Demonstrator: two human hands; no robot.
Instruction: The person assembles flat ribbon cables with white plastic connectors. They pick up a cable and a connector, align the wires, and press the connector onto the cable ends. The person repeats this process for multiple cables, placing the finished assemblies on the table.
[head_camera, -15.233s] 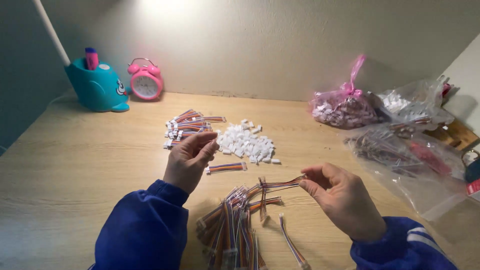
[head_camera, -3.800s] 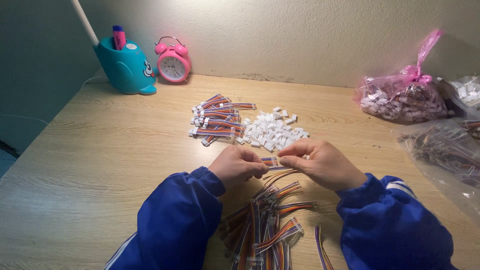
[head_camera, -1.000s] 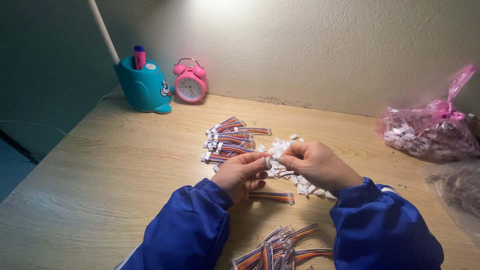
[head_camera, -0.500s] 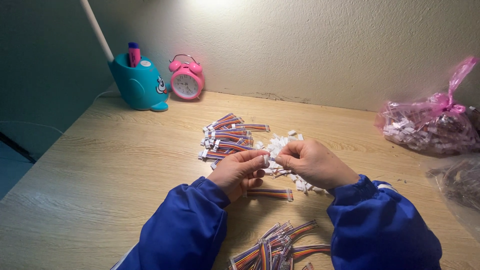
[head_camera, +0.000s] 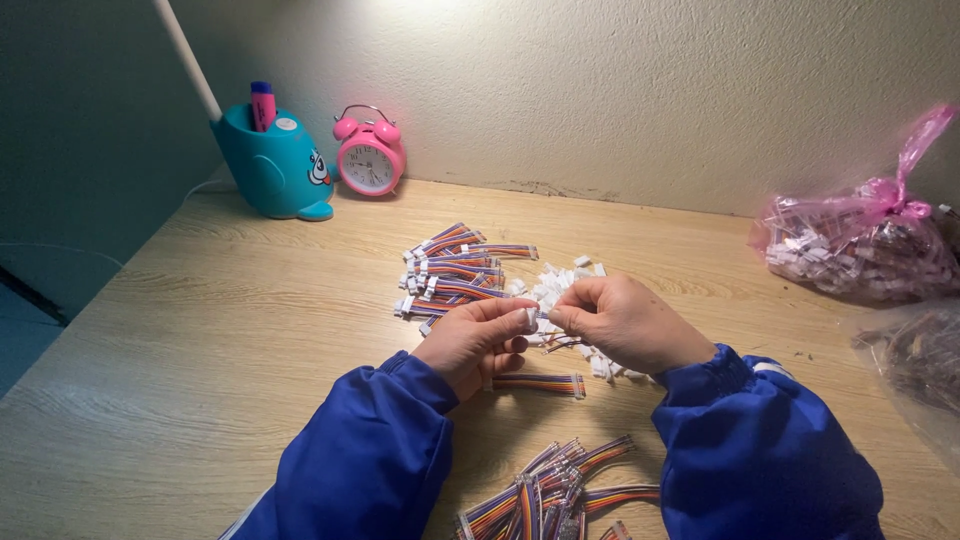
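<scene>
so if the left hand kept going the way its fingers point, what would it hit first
Almost at once the right hand: the left hand points rightward, fingertips nearly touching it around a small white plastic connector.

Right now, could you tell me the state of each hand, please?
Left hand: fingers pinched shut on a small white connector.
Right hand: fingers pinched shut at the same connector; what it grips cannot be told.

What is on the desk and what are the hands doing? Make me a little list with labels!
left hand: pinches a small white plug
right hand: fingertips meet the left hand at the plug
under the hands: heap of white plugs, one loose wire strip
behind the hands: pile of striped wires with plugs on
near the sleeves: pile of bare striped wires
back left: teal pen holder, pink alarm clock
right: pink bag
</scene>
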